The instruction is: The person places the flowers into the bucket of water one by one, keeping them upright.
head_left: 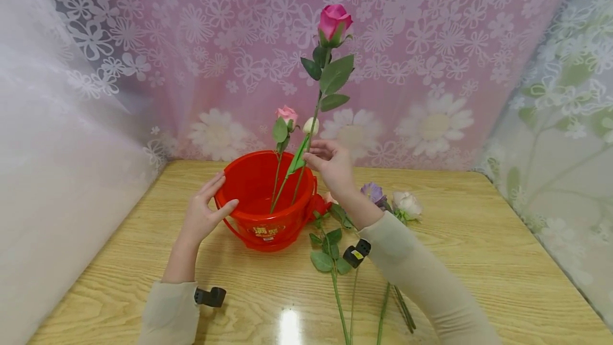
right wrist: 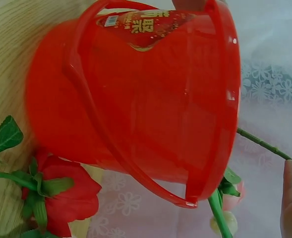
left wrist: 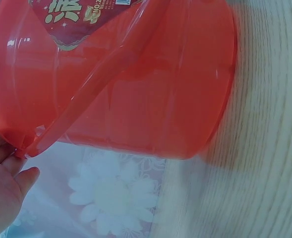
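First, left hand [head_left: 206, 212]: it is rested on the left rim of the red bucket [head_left: 249, 180], fingers fairly straight, thumb spread apart; light pressure should be enough for steadying, so that nothing is tipped.
Bucket place: it is stood upright near the far edge of the table [head_left: 479, 238], closer to the far left corner than to the far right one.
Pale pink rose [head_left: 286, 115]: it is leaned inside the bucket, bloom above the rim; its bloom is best not knocked.
White tulip [head_left: 311, 125]: its stem is set in there too; its green leaf could be snagged by the stem just beside it.
Deep pink rose [head_left: 337, 74]: its lower stem is already held within the bucket, bloom high above; whether the floor is touched cannot be told.
Right hand [head_left: 335, 169]: that rose is pinched by the stem between thumb and fingers; it is best lowered slowly along its own slant, and freed only once its weight is borne.
Red rose [head_left: 319, 205]: it is laid close beside the bucket's right side.
Purple flower [head_left: 373, 192], white rose [head_left: 407, 205]: both are laid towards the table's right edge; the sleeve [head_left: 421, 265] should be kept lifted over nearby stems.
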Motion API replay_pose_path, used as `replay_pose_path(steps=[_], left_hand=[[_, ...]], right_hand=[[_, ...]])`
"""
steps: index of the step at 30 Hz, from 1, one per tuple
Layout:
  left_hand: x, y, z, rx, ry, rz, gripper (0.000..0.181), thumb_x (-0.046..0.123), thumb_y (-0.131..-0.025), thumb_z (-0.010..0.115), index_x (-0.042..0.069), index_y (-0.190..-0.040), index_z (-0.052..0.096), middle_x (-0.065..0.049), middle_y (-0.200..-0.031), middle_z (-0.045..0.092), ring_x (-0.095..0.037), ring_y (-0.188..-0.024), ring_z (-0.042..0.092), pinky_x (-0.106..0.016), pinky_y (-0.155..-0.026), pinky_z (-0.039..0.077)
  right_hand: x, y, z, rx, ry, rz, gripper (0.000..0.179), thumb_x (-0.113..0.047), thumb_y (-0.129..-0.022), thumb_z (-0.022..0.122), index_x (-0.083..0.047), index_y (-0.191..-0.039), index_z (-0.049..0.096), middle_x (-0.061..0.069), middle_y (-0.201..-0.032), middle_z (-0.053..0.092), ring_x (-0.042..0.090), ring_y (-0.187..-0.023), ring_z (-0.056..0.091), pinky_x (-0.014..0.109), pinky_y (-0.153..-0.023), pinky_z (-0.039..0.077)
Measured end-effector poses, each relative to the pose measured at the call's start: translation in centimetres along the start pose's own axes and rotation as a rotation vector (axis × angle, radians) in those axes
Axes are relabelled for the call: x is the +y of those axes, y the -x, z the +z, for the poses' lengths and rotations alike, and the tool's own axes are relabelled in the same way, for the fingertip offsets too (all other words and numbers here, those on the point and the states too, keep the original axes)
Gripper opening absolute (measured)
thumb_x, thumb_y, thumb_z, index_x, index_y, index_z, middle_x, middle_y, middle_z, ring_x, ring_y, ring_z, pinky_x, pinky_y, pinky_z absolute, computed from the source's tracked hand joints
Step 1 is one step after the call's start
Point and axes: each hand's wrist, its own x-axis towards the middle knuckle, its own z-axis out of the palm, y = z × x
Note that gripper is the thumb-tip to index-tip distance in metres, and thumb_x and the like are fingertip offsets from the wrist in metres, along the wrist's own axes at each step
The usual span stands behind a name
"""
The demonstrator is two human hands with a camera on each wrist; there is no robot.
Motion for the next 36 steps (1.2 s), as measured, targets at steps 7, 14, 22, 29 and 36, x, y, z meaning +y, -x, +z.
replay_pose_path(steps=[7, 14, 22, 29, 36], left_hand=[[0.1, 0.0, -0.1, -0.002, 0.001, -0.005, 0.062, 0.021, -0.078, 0.068, -0.007, -0.127, 0.044, -0.013, -0.134, 0.039, -0.031, -0.123, 0.033, -0.048, -0.089, 0.039], [0.2, 0.0, -0.1, -0.006, 0.002, -0.012, 0.062, 0.022, -0.078, 0.068, -0.007, -0.127, 0.044, -0.014, -0.134, 0.039, -0.031, -0.123, 0.032, -0.049, -0.088, 0.039], [0.2, 0.0, -0.1, -0.006, 0.003, -0.017, 0.062, 0.023, -0.078, 0.068, -0.007, -0.127, 0.044, -0.014, -0.134, 0.039, -0.032, -0.123, 0.032, -0.049, -0.088, 0.039], [0.1, 0.0, 0.0, -0.004, 0.011, -0.027, 0.061, 0.021, -0.078, 0.068, -0.006, -0.127, 0.044, -0.013, -0.135, 0.039, -0.031, -0.123, 0.032, -0.049, -0.087, 0.04], [0.1, 0.0, 0.0, -0.003, 0.023, -0.018, 0.06, 0.018, -0.078, 0.068, -0.006, -0.127, 0.044, -0.013, -0.135, 0.039, -0.031, -0.123, 0.033, -0.048, -0.088, 0.039]], right_hand=[[0.7, 0.1, 1.0, -0.037, 0.044, 0.006, 0.029, 0.005, -0.08, 0.061, 0.012, -0.107, 0.055, 0.014, -0.09, 0.059, 0.021, -0.081, 0.06, 0.03, -0.072, 0.051], [1.5, -0.1, 1.7, -0.051, 0.096, 0.021, 0.024, 0.003, -0.079, 0.062, 0.005, -0.103, 0.059, 0.015, -0.09, 0.06, 0.025, -0.083, 0.06, 0.03, -0.07, 0.051], [2.4, 0.0, 2.2, -0.061, 0.135, 0.015, 0.023, 0.003, -0.079, 0.062, 0.004, -0.102, 0.06, 0.017, -0.09, 0.061, 0.026, -0.082, 0.061, 0.029, -0.069, 0.052], [3.3, 0.2, 2.4, -0.093, 0.244, 0.006, 0.024, -0.001, -0.08, 0.063, 0.003, -0.103, 0.06, 0.012, -0.09, 0.063, 0.022, -0.081, 0.062, 0.026, -0.067, 0.052], [3.6, 0.1, 2.6, -0.098, 0.269, 0.004, 0.025, -0.001, -0.079, 0.063, 0.006, -0.103, 0.06, 0.013, -0.09, 0.063, 0.022, -0.081, 0.061, 0.026, -0.067, 0.051]])
